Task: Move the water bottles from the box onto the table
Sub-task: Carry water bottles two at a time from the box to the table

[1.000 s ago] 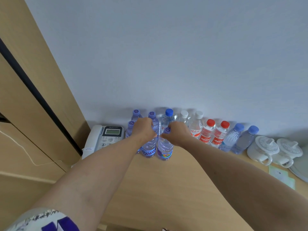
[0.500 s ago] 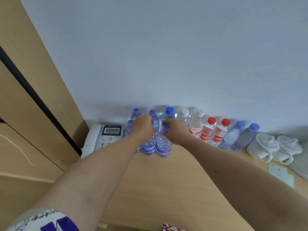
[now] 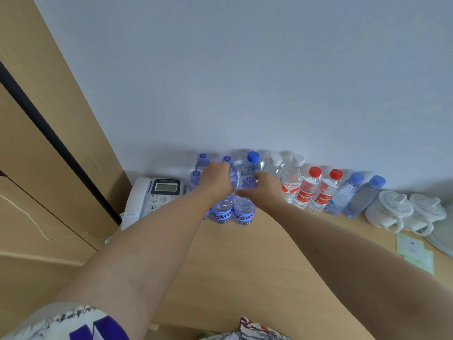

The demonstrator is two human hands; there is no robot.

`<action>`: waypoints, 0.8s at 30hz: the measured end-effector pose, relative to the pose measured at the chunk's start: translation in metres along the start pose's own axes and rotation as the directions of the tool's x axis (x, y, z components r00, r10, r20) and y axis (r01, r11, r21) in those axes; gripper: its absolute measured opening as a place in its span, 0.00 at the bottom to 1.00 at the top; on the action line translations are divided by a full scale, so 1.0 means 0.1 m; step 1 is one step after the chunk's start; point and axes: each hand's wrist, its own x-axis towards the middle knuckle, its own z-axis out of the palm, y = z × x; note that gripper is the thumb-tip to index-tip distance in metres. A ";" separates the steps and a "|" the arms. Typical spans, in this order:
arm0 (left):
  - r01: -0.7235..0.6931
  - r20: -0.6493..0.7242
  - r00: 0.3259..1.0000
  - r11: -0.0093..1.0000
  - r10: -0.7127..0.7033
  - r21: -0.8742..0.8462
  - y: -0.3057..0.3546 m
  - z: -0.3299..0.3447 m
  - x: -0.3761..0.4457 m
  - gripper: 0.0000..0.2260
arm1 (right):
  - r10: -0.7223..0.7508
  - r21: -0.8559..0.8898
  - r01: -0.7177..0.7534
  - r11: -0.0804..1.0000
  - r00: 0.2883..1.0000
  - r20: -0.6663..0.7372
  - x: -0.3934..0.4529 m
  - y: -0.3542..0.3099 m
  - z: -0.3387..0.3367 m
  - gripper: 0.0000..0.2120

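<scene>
so both hands are out over the back of the table (image 3: 245, 261) right now, each one on top of its own purple-label bottle. left hand (image 3: 217, 179) is curled over the neck and cap of the left front bottle (image 3: 221, 209), cap totally hidden under the fingers. right hand (image 3: 266, 190) grips the right front bottle (image 3: 244, 211) around the shoulder, and its purple cap still peeks out just past the knuckles. neither hand is spread wide, both are wrapped on a bottle

the two bottles stand upright, long axis straight up, touching side by side, bases looking planted on the wood. they sit just in front of the row of bottles against the wall (image 3: 245, 82): more purple caps behind, a blue-capped bottle (image 3: 251, 164), two white caps, two red-capped bottles (image 3: 316, 190), two more blue ones. phone (image 3: 157, 195) is just to the left, lidded cups (image 3: 404, 212) far right

key thing imo: each bottle is directly under its own hand, so letting go means lifting straight up, no sideways drag or the neighbours tip. the box isn't in view, I'd guess it's down below the table edge, so both arms have to come back toward the body for the next pair
</scene>
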 end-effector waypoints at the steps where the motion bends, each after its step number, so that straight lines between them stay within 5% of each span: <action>1: -0.002 0.004 1.000 1.000 0.002 -0.003 0.00 0.00 0.00 0.16 | 0.011 -0.020 -0.011 1.000 1.000 -0.006 0.00 0.01 0.01 0.20; 15: -0.054 -0.004 0.999 0.997 0.054 0.055 -0.03 0.04 0.03 0.13 | 0.029 -0.024 -0.030 0.999 0.999 -0.028 -0.06 0.02 0.08 0.16; 24: -0.070 0.026 0.997 0.990 0.067 0.126 0.02 -0.04 -0.09 0.12 | 0.163 -0.003 -0.163 0.987 0.986 -0.033 -0.35 0.16 0.09 0.35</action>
